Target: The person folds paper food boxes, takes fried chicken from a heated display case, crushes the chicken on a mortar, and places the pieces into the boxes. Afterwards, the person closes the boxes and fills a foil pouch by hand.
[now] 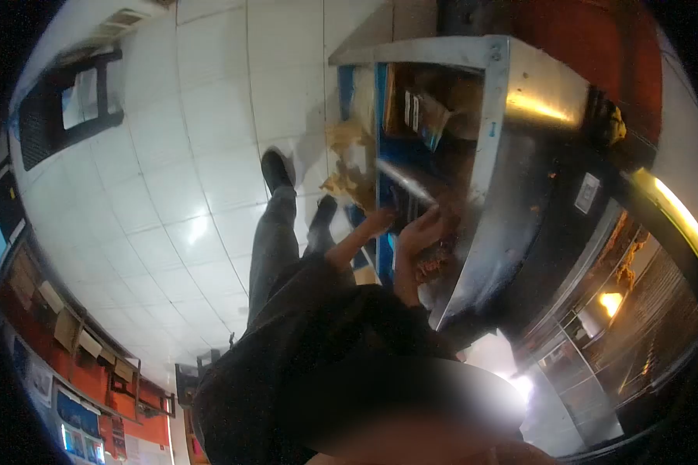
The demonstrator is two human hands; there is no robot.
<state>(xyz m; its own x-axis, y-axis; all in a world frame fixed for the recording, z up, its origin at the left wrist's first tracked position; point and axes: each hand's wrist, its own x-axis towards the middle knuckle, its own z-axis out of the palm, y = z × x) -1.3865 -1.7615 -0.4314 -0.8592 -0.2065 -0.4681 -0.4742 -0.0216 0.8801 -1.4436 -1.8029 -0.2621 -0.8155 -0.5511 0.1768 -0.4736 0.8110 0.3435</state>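
Note:
My right hand (pixel 425 230) reaches into the open side of a metal-framed counter (pixel 498 116). Its fingers are closed on one end of a long, pale, silvery blade-like thing (pixel 407 183), blurred, which slants away to the upper left. Left of it, my left hand (pixel 378 222) is curled at the blue edge of the counter's shelf (pixel 381 108); what it holds, if anything, does not show. Just beyond the left hand hangs crumpled brown paper (pixel 347 186). Under the right hand lies a dark reddish heap (pixel 433 267) that I cannot make out.
Inside the counter, a packet with white labels (pixel 426 116) lies farther back. On the right, a lit glass case (pixel 636 287) adjoins the dark countertop (pixel 551 201). A black chair (pixel 70 108) stands on the white tiled floor (pixel 171 155) at left. Tables (pixel 77 333) line the lower left.

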